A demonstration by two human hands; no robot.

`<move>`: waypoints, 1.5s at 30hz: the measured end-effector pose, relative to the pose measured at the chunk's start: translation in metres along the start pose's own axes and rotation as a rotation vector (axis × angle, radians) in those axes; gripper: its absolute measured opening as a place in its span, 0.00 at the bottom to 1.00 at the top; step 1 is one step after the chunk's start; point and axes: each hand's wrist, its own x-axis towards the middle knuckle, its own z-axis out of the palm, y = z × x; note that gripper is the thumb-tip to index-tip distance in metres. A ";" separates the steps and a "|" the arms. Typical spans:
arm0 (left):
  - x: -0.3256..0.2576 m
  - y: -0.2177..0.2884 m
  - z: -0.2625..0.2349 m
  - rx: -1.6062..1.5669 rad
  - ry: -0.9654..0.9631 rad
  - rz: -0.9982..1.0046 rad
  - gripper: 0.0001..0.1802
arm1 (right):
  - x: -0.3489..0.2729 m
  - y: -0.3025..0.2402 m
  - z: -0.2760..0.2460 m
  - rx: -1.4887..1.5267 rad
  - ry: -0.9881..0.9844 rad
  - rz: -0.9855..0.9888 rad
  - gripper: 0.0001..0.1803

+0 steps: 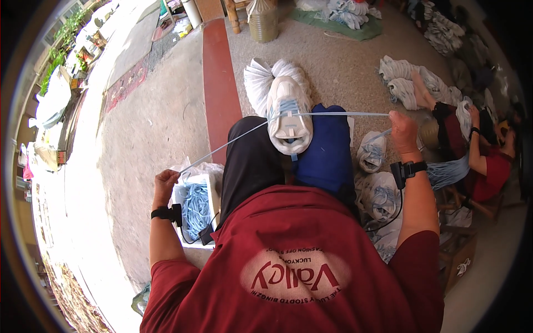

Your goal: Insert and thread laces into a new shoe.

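A white sneaker (288, 130) rests across my knees, its opening toward me, with light blue lace threaded through the eyelets. Out to the left, my left hand (165, 184) is closed on one end of the shoelace (222, 147), which runs tautly down from the shoe. The other end stretches almost level to my right hand (404, 130), raised at the right and closed on it. Under the left hand stands a white box (211, 194) holding a heap of light blue laces (196, 208).
Beyond the sneaker lies a bundle of white shoe parts (258, 86). More white shoes (380, 194) sit on the floor by my right leg. At the right, a co-worker in red (491, 172) sits near white bundles (402, 94). A lidded container (262, 25) stands at the back.
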 end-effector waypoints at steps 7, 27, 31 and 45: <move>-0.026 -0.024 -0.008 -0.019 0.016 -0.087 0.03 | -0.003 0.056 0.000 0.087 0.005 0.059 0.06; -0.091 -0.112 -0.013 0.140 0.126 -0.488 0.04 | 0.011 -0.093 0.067 0.587 -0.305 0.082 0.20; -0.090 -0.106 -0.004 0.241 0.117 -0.450 0.04 | 0.016 -0.119 0.104 0.669 -0.332 -0.039 0.09; -0.111 -0.126 0.012 0.056 -0.133 -0.583 0.05 | -0.163 0.104 -0.032 0.366 -0.205 0.622 0.07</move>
